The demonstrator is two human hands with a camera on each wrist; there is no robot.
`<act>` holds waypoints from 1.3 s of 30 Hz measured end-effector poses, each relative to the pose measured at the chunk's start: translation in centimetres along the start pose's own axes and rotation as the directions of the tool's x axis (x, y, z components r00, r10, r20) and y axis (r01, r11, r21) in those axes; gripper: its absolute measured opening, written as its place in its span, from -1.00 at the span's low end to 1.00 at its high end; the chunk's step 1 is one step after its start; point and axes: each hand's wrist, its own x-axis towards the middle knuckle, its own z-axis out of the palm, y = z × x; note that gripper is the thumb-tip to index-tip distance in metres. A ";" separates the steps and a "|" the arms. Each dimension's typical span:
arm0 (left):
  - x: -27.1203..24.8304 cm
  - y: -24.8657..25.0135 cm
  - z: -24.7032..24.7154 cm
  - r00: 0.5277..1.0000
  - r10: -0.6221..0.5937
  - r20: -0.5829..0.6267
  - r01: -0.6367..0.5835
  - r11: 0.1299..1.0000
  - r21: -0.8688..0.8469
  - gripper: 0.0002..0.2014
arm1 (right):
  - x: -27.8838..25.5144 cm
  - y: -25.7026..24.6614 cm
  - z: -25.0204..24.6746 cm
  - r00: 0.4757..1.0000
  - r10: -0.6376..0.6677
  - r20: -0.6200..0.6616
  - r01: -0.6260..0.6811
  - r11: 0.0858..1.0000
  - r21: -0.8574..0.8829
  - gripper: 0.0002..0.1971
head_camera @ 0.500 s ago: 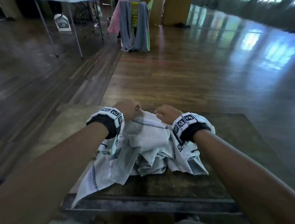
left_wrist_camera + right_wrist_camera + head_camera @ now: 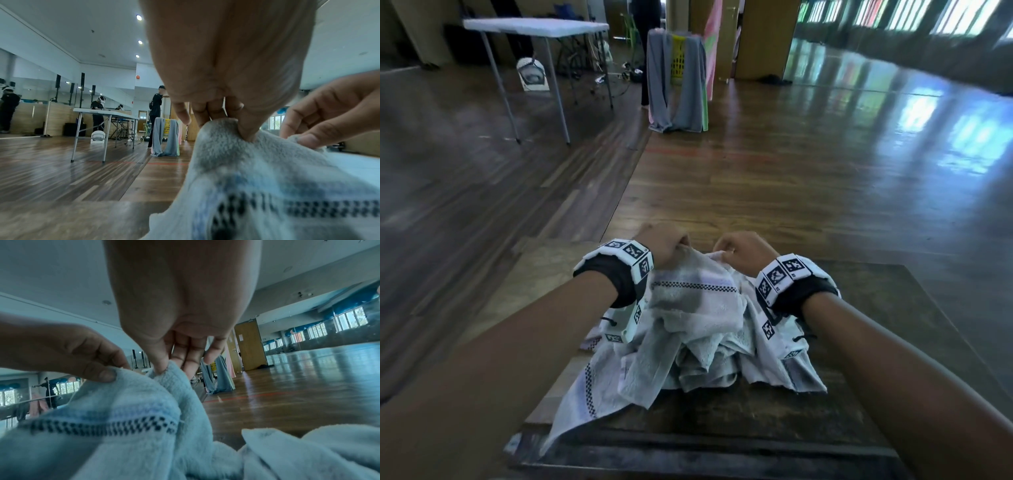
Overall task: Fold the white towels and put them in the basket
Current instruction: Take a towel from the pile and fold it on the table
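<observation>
Left hand (image 2: pixel 664 241) and right hand (image 2: pixel 743 251) close together, each pinching top edge of white towel (image 2: pixel 698 308), lifted off crumpled towel pile (image 2: pixel 709 363) below wrists. Dark table (image 2: pixel 756 421) bare nearer person.

A: What does the person wear behind each grip?

B: A black wrist wrap (image 2: pixel 616 281) on the left arm, another black wrap (image 2: pixel 804 296) on the right, forearms bare above them.

A: And over the wraps?

B: A white segmented band (image 2: pixel 625 251) with square black-and-white coded tags; the right band (image 2: pixel 780 274) matches. A white tagged box (image 2: pixel 625 323) hangs under the left wrist, with a short black cord.
</observation>
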 end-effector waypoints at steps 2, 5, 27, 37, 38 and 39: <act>-1.3 0.5 -2.1 0.999 0.012 -0.036 -0.012 1.000 0.001 -0.82 | -1.7 -1.1 -2.4 0.998 -0.010 -0.065 0.012 1.000 0.026 -0.91; -3.6 1.6 -5.8 0.993 0.033 -0.110 -0.032 0.999 0.009 -0.84 | -4.4 -2.9 -6.3 0.984 -0.043 -0.175 0.050 0.998 0.034 -0.89; -15.0 11.0 -16.1 0.932 0.243 -0.268 -0.230 0.970 0.080 -0.79 | -18.1 -10.9 -17.8 0.962 -0.186 -0.200 0.212 0.970 0.121 -0.75; -17.0 7.9 -12.4 0.995 0.089 -0.048 -0.075 0.968 0.239 -0.78 | -20.8 -9.2 -22.3 0.981 -0.143 -0.128 0.132 0.987 -0.090 -0.92; -17.2 7.4 -12.5 0.995 0.079 -0.060 -0.064 0.973 0.222 -0.77 | -21.1 -8.9 -22.6 0.988 -0.114 -0.106 0.102 0.989 -0.110 -0.89; -17.4 7.0 -12.7 0.995 0.071 -0.067 -0.057 0.979 0.197 -0.77 | -21.5 -8.6 -22.9 0.993 -0.084 -0.089 0.072 0.989 -0.132 -0.87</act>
